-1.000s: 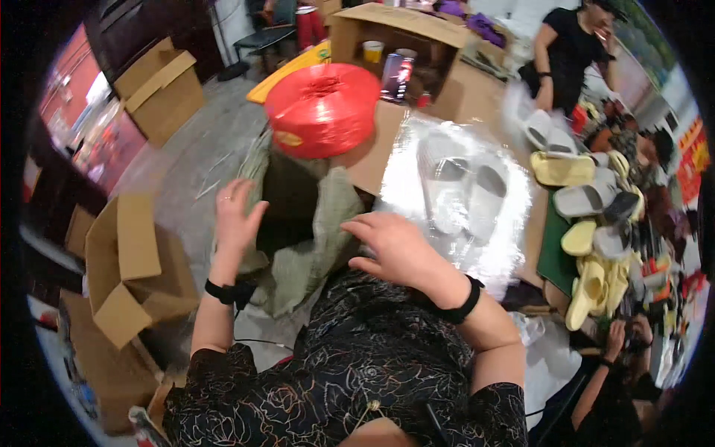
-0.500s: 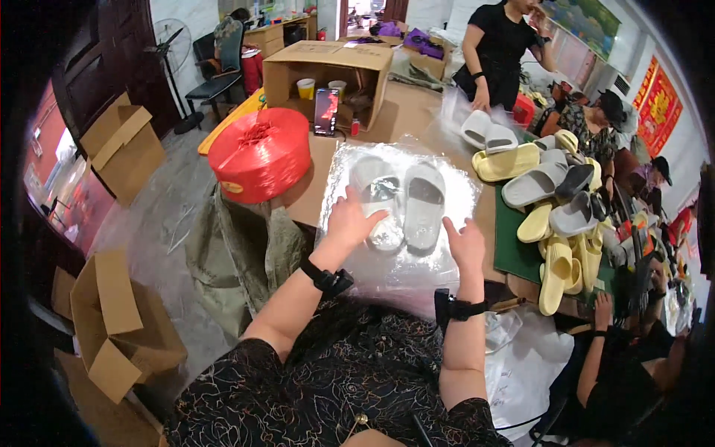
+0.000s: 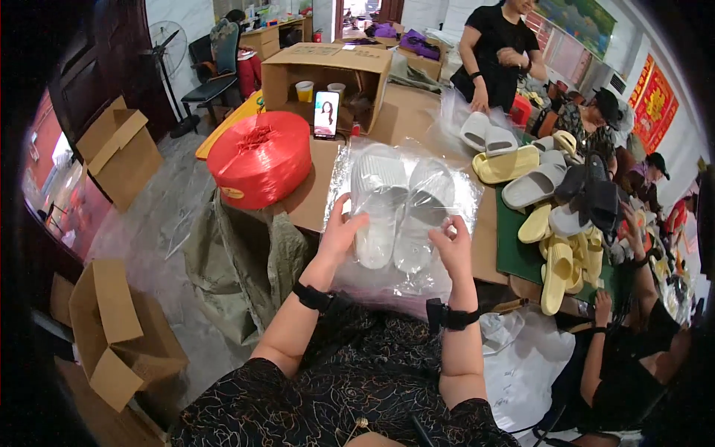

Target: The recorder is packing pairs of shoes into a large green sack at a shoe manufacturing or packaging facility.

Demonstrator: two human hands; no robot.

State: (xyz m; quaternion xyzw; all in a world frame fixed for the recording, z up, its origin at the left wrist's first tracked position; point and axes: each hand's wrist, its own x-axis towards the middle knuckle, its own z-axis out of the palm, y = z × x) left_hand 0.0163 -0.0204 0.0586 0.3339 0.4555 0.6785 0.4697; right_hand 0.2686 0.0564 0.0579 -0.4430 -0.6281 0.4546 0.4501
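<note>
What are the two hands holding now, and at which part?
Both hold a clear plastic bag with white slippers inside: left hand at its left edge, right hand at its right edge.

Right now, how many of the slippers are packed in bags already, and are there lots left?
One white pair of slippers already sits inside a clear plastic bag. The left hand and right hand are holding that bag's near end, which looks open. Plenty remain: a loose pile of yellow, white and grey slippers lies unbagged on the table to the right.
</note>
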